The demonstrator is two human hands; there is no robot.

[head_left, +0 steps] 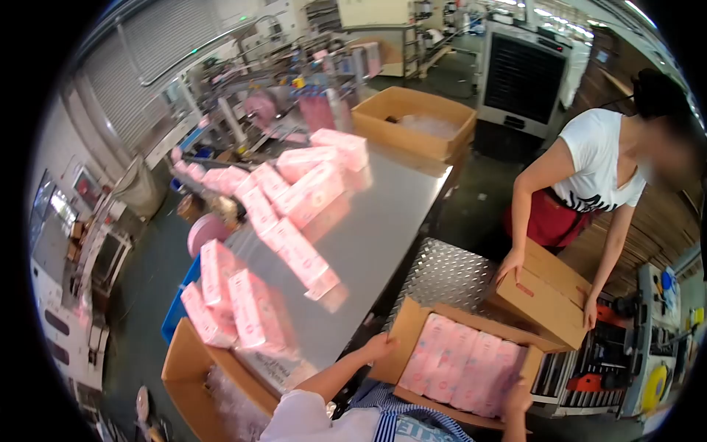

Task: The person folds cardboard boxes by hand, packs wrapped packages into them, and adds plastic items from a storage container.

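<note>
Lower right in my view is the open brown cardboard box (406, 329), packed with rows of soft pink wrapped bundles (460, 361). My left hand (380, 345), arm reaching forward, grips its left flap; my right hand (518, 398) meets the right side, too blurred to tell its finger closure. Beyond, a co-worker (596, 162) holds a closed brown carton (549, 291); upper left of centre, pink packs (313, 195) lie on a grey metal table (390, 199)

Smooth glossy metal table (390, 199), brown matt cardboard box (401, 331), shiny pink plastic-wrapped packs (460, 361).
</note>
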